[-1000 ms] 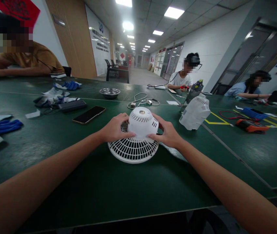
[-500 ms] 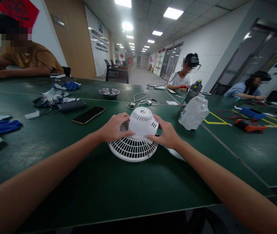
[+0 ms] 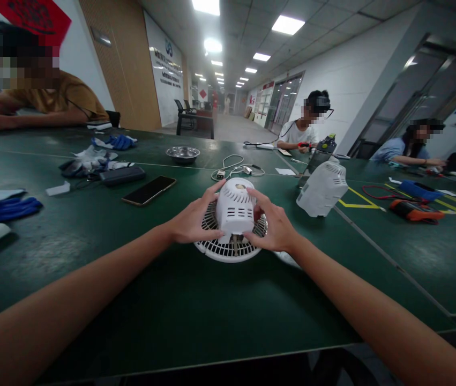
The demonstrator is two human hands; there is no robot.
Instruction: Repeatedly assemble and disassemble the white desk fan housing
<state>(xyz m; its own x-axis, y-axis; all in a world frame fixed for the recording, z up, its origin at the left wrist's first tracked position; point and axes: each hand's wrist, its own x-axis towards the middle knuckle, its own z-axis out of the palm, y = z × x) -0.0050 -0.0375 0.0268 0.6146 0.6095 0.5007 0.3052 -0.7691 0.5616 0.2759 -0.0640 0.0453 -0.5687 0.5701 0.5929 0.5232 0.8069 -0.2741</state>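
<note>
A white slotted motor housing (image 3: 236, 209) sits on top of a round white fan grille (image 3: 231, 253), which lies on the green table (image 3: 219, 316) in front of me. My left hand (image 3: 197, 219) grips the housing's left side, thumb low at its front edge. From the right, my right hand (image 3: 271, 221) holds it, with a finger on the top and the thumb at the lower front. A gap with a dark part inside shows below the housing's front. Behind my right wrist, a pale object (image 3: 288, 259) lies on the table, partly hidden.
Beyond my hands are a white cable (image 3: 233, 169), a steel bowl (image 3: 182, 155) and a phone (image 3: 149, 191). A white plastic part (image 3: 323, 187) stands right, before a bottle (image 3: 324, 146). Blue gloves (image 3: 10, 209) lie left, an orange multimeter (image 3: 416, 211) right. Three people sit around the table.
The housing has turned so its slotted side and lower opening face me, and the grille has shifted slightly right. Both hands have changed their hold on the housing.
</note>
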